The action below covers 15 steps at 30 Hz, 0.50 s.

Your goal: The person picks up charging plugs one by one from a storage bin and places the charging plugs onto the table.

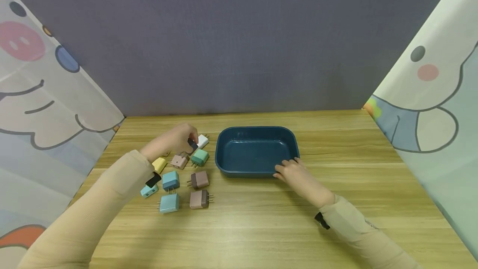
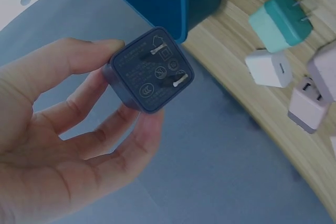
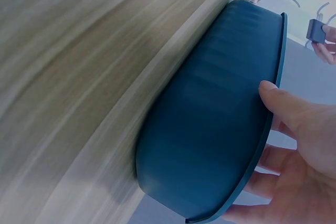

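My left hand point(image 1: 176, 139) pinches a dark navy charger plug point(image 2: 151, 72) between thumb and fingertips, raised above the table. In the left wrist view its two metal prongs and printed face turn toward the camera. A deep blue rectangular bin point(image 1: 244, 174) stands to the right of that hand, with its bare inner floor showing. My right hand point(image 1: 300, 179) grips the bin's near right corner, thumb on the outer wall and fingers over the rim. Close under the left hand lie a white charger point(image 1: 202, 141) and a green charger point(image 1: 200, 157).
Several more chargers lie left of the bin, among them a yellow one point(image 1: 159, 164), blue ones point(image 1: 170, 180) and mauve ones point(image 1: 199, 199). A dark grey panel point(image 1: 242, 53) rises behind the wooden table point(image 1: 254, 227). Cartoon-printed sheets point(image 1: 422, 107) flank both sides.
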Tool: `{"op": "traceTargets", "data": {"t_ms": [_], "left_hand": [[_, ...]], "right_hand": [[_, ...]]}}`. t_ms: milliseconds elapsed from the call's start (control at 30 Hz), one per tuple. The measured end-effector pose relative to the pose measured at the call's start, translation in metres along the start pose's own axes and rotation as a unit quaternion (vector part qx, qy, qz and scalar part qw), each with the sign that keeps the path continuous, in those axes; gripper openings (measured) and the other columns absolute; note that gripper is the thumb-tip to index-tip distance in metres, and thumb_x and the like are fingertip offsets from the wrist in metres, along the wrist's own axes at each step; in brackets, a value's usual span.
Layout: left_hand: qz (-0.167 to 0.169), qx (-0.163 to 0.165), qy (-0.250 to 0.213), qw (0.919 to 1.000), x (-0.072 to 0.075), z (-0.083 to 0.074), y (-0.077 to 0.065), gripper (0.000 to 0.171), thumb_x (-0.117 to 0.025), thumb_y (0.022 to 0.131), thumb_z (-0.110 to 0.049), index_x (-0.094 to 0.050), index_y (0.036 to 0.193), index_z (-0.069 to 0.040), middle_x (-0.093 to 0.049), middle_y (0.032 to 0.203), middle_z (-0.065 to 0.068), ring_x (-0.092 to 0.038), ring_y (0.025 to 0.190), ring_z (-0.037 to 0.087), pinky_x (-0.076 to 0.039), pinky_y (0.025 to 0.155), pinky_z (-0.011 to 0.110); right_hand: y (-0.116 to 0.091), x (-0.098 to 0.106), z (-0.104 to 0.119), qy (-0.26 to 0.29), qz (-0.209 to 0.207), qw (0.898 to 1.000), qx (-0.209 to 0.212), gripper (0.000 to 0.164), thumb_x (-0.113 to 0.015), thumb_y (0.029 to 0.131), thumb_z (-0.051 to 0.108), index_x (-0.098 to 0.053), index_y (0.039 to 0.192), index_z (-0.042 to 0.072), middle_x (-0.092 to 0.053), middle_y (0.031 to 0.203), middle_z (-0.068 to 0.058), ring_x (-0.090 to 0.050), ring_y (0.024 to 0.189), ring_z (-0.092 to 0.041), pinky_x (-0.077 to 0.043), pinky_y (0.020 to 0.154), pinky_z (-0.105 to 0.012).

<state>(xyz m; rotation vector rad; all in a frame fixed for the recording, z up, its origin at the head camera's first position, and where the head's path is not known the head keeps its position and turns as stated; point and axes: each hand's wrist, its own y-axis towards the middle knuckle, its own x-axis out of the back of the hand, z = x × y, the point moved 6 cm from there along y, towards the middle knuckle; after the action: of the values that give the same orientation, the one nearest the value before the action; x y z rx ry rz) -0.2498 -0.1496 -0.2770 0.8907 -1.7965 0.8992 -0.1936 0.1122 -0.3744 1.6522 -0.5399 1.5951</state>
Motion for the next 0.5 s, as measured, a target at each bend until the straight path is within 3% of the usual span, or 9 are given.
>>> {"op": "traceTargets", "data": {"t_ms": [300, 500], "left_hand": [[-0.005, 0.016, -0.023, 0.9996, 0.0, 0.011, -0.019, 0.018, -0.061, 0.068, 0.011, -0.063, 0.083, 0.002, -0.059, 0.083, 0.013, -0.054, 0.074, 0.022, -0.047, 0.06, 0.03], [-0.008, 0.03, -0.025, 0.9992, -0.001, 0.019, -0.031, 0.019, -0.061, 0.068, 0.011, -0.063, 0.083, 0.0, -0.06, 0.085, 0.012, -0.051, 0.07, 0.02, -0.041, 0.057, 0.029]], "right_hand": [[0.001, 0.0, 0.0, 0.001, 0.006, 1.0, -0.004, 0.013, -0.063, 0.08, 0.021, -0.056, 0.075, 0.011, -0.053, 0.07, -0.004, -0.056, 0.067, -0.025, -0.043, 0.078, -0.054], [0.0, 0.0, 0.0, 0.0, 0.007, 1.0, -0.007, 0.014, -0.063, 0.08, 0.022, -0.056, 0.074, 0.011, -0.053, 0.07, -0.003, -0.056, 0.067, -0.024, -0.043, 0.078, -0.054]]}}
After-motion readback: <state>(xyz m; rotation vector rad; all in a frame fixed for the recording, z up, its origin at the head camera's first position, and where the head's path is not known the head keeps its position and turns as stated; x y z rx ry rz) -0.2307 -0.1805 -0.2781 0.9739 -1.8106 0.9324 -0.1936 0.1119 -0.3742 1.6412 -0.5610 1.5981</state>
